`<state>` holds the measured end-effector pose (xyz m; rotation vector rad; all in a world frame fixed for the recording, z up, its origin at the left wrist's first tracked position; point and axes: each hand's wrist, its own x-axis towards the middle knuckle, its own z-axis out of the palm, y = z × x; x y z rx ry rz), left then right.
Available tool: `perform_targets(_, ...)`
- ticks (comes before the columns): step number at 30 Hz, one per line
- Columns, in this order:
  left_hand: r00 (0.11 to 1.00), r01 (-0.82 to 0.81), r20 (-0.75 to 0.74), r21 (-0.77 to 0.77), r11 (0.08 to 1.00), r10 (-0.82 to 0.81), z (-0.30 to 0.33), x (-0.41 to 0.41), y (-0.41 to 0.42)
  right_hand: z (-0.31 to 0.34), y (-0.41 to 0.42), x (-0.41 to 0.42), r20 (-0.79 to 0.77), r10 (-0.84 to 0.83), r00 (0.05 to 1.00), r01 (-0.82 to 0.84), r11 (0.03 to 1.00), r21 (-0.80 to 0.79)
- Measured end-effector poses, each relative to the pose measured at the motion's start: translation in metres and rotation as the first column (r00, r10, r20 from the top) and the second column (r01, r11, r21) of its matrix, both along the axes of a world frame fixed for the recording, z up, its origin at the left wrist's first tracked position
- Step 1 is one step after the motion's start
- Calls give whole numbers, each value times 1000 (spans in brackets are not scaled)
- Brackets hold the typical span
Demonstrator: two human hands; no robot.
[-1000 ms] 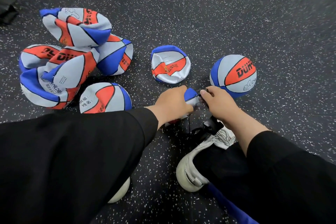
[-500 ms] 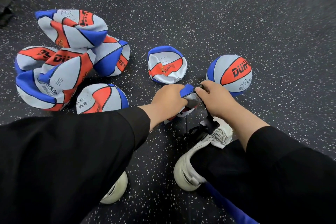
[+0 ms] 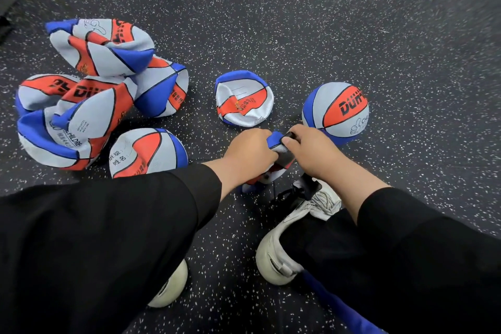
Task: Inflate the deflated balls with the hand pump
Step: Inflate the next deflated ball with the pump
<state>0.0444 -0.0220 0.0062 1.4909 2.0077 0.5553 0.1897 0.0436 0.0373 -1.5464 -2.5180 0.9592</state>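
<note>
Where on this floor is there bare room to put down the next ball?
Bare floor spreads beyond the collapsed ball and right of the round ball. The left is crowded by the flat-ball pile; near the hands, shoes fill it.

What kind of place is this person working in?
Probably a gym or sports hall: dark speckled rubber flooring, a heap of deflated basketballs on it, and one inflated ball beside them.
</note>
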Motion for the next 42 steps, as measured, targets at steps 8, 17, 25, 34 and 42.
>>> perform_targets(8, 997, -42, 58, -25, 999, 44, -7, -32, 13, 21, 14, 7, -141, -204, 969, 214, 975, 57)
perform_targets(17, 997, -43, 72, -5, 999, 43, -14, -27, 8, 66, -31, 18, 406, 391, 826, -407, 912, -51)
perform_targets(25, 998, 24, -62, -53, 998, -27, -3, -29, -10, 14, -77, 34, 406, 168, 898, -258, 949, 179)
perform_targets(34, 1000, 8, 22, -52, 999, -7, 6, -53, -18, 81, -50, 24, 62, -95, 994, 59, 896, 440)
perform_targets(42, 994, 64, -77, -125, 990, -74, 5, -53, -13, -26, -93, 14, 303, -50, 952, -56, 942, 330)
